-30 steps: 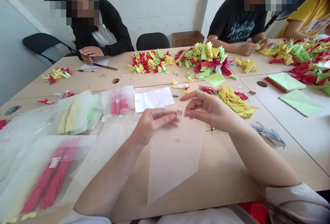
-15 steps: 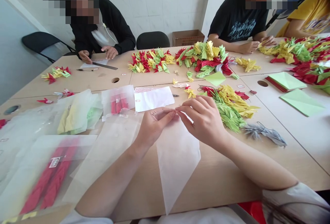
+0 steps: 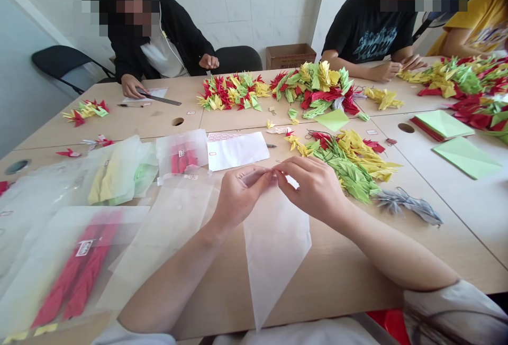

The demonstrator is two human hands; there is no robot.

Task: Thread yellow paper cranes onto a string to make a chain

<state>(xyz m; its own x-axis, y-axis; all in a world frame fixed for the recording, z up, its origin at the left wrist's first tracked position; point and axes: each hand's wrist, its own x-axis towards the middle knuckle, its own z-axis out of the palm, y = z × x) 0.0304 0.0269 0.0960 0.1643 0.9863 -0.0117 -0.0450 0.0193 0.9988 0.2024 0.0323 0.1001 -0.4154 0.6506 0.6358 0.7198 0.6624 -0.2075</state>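
My left hand and my right hand meet fingertip to fingertip over the table's middle. Together they pinch the top edge of a clear plastic bag, which hangs down toward me in a pointed shape. Just right of my right hand lies a heap of green, yellow and red folded paper cranes. A white sticker sheet rests flat just beyond my hands.
Packed bags of red and yellow-green cranes lie at my left. More crane piles fill the far side of the tan table. Green paper sheets sit at right. Three other people work opposite; a ruler lies by one.
My right hand brought a small sticker to my left fingertips, then both hands closed on the bag's top edge and raised it. The crane heap, formerly hidden, now shows.
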